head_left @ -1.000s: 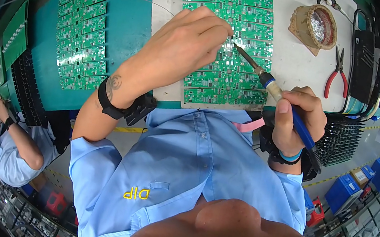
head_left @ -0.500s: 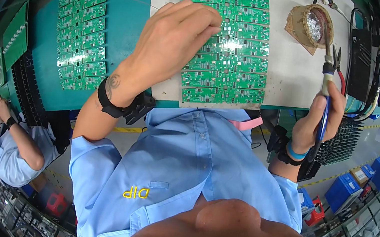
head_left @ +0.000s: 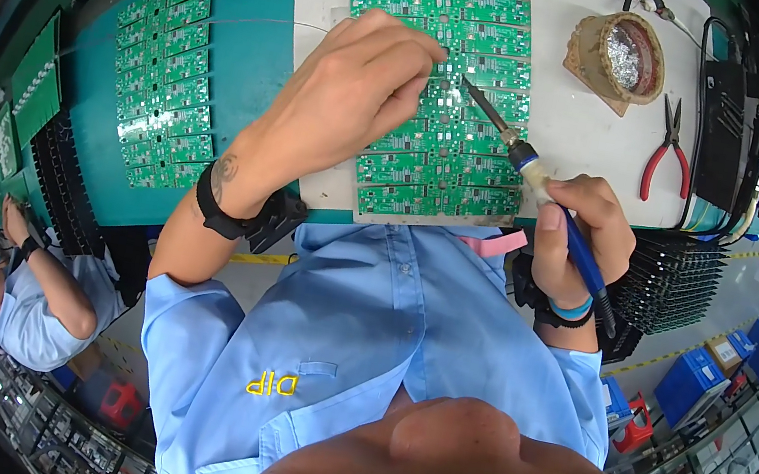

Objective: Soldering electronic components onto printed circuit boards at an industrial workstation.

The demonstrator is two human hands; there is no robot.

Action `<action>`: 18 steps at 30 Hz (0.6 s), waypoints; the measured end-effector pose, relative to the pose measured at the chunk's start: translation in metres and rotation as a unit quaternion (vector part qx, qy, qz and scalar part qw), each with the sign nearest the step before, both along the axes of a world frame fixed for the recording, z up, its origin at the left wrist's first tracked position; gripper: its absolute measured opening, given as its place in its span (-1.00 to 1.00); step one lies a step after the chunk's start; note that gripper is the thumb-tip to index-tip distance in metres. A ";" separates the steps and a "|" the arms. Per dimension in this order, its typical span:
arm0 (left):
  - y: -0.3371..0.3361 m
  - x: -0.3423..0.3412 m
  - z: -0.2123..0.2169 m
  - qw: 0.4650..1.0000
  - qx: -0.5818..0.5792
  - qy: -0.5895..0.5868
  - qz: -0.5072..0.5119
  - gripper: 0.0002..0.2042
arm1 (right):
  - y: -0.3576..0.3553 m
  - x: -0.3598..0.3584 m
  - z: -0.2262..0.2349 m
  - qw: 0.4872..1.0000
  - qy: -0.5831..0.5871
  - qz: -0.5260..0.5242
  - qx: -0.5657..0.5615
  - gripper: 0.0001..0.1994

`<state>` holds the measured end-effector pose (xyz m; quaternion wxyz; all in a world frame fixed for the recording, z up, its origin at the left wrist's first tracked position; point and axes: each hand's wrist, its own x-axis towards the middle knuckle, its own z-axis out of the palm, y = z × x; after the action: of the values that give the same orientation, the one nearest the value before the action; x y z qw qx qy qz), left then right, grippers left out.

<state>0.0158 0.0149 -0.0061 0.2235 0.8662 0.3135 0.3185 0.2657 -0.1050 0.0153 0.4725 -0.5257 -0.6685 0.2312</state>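
A green circuit board panel [head_left: 485, 159], split into two columns of narrow boards, lies on the white work surface in front of me. My left hand [head_left: 345, 89] is over its left side, fingers pinched together. A thin solder wire [head_left: 275, 22] trails leftward from behind this hand; its end at the fingertips is hard to see. My right hand [head_left: 587, 238] grips a soldering iron [head_left: 527, 162] by its blue and pale handle. The iron's dark tip points up and left over the middle of the panel, close to my left fingertips; whether it touches is unclear.
A round tan pot [head_left: 592, 56] with shiny metallic scraps stands at the far right, with red-handled pliers [head_left: 668, 156] nearby. Another green panel [head_left: 162, 87] lies on the teal mat at left. Cables and dark equipment [head_left: 724, 145] line the right edge. A co-worker [head_left: 47, 305] is at far left.
My right hand has brought the soldering iron from the pot leftward to the panel, uncovering the pliers. My left hand stays nearly in place, still pinched.
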 end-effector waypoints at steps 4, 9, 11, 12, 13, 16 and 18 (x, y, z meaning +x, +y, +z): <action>-0.001 0.001 -0.001 1.000 -0.003 0.010 -0.011 -0.78 | 0.002 -0.001 -0.004 1.000 -0.002 0.010 0.010 -0.86; -0.003 0.000 -0.005 1.000 -0.015 0.019 -0.010 -0.75 | 0.004 -0.002 -0.006 1.000 -0.004 0.019 0.009 -0.86; -0.002 0.000 -0.005 1.000 -0.022 0.018 -0.009 -0.74 | 0.005 -0.003 -0.007 1.000 -0.006 0.023 0.009 -0.87; -0.002 0.000 -0.005 0.999 -0.029 0.018 -0.008 -0.73 | 0.005 -0.003 -0.007 1.000 -0.006 0.023 0.009 -0.87; -0.002 0.000 -0.005 0.999 -0.036 0.017 -0.007 -0.72 | 0.005 -0.003 -0.007 1.000 -0.007 0.022 0.010 -0.87; -0.002 -0.001 -0.005 0.999 -0.040 0.020 -0.006 -0.71 | 0.006 -0.004 -0.008 1.000 -0.008 0.019 0.011 -0.87; -0.002 0.000 -0.004 0.999 -0.041 0.021 -0.006 -0.71 | 0.006 -0.004 -0.009 1.000 -0.010 0.019 0.009 -0.87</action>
<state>0.0155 0.0125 -0.0103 0.2543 0.8646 0.3258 0.2858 0.2620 -0.0986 0.0067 0.4664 -0.5106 -0.6851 0.2289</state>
